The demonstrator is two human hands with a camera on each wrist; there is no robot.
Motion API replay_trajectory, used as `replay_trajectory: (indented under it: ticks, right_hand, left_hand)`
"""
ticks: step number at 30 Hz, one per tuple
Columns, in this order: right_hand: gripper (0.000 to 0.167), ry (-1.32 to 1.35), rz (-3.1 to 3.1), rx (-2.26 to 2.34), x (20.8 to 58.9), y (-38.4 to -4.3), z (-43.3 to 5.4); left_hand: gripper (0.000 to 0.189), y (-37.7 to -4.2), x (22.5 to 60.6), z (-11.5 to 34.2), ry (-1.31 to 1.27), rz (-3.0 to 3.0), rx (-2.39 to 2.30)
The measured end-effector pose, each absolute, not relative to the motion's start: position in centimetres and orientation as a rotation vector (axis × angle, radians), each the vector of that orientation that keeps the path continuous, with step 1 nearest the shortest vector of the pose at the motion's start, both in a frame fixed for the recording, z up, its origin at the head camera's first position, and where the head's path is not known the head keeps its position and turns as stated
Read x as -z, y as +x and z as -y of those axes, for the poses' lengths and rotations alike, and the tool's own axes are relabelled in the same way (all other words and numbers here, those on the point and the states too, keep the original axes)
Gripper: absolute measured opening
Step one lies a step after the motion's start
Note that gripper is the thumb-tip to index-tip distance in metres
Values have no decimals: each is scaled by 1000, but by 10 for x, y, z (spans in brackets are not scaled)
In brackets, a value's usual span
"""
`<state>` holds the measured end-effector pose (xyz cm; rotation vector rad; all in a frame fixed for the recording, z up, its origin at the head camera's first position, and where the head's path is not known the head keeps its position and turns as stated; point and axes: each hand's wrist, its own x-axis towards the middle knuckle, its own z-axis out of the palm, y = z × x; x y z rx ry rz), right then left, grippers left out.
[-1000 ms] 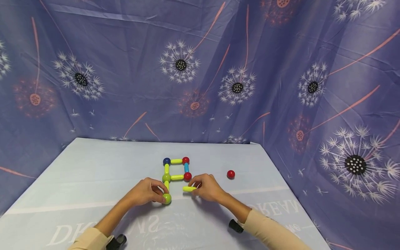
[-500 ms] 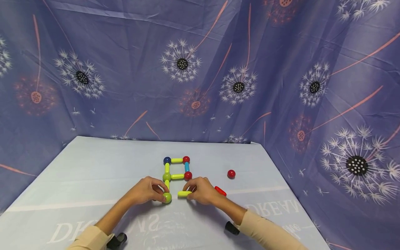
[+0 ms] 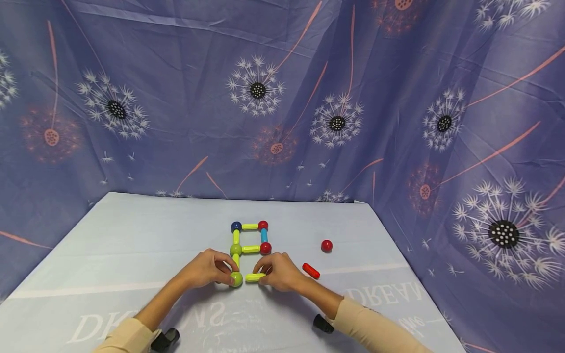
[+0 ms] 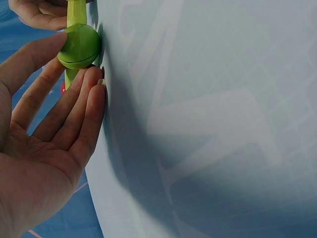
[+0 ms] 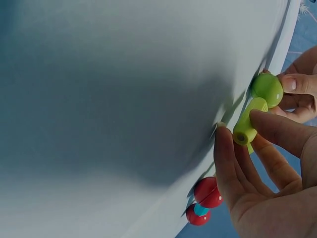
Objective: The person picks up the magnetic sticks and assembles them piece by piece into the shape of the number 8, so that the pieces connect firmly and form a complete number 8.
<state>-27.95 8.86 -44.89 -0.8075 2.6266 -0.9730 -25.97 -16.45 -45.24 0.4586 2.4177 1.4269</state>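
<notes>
My left hand (image 3: 207, 268) holds a green ball (image 3: 237, 279) at the near end of a flat ball-and-rod frame. A yellow-green rod (image 3: 236, 260) joins that ball to another green ball (image 3: 236, 249). Between thumb and fingers, my right hand (image 3: 282, 272) pinches a loose yellow-green rod (image 3: 254, 277). In the head view its left end lies just right of the held ball, with a narrow gap. The right wrist view has this rod (image 5: 245, 126) overlapping the ball (image 5: 267, 90). The frame's square has a dark blue ball (image 3: 236, 226), two red balls (image 3: 265, 248) and a blue rod (image 3: 264, 236).
A red rod (image 3: 311, 270) lies on the table just right of my right hand. Farther back stands a loose red ball (image 3: 326, 245). Pale cloth with printed lettering covers the table (image 3: 145, 235); purple dandelion curtains (image 3: 185, 122) hang behind and to the right.
My right hand has moved left and nearer me, bringing the yellow-green rod up beside the green ball. The red rod has come into sight from behind the right arm. The left hand stays put.
</notes>
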Motion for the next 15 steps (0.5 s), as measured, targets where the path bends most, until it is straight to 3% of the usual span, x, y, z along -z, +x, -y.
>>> replay_trajectory:
  ticks: [15]
  right_hand:
    - [18, -821, -2624, 988, 451, -279, -85]
  left_hand:
    - [25, -260, 454, 164, 433, -2410, -1433]
